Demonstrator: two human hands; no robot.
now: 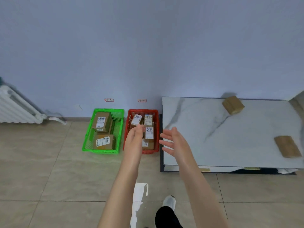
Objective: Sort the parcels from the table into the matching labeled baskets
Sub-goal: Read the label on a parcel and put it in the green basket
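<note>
Green basket (108,109) and red basket (143,110) are filling up. Far-edge parcel (233,105) and right-edge parcel (287,146) are left on the table (230,137). Left hand (135,137) and right hand (174,142) are both spread, empty.

Baskets (103,111) left of table (197,129).

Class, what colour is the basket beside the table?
Red, seen best in the head view; the other basket is green.
</note>
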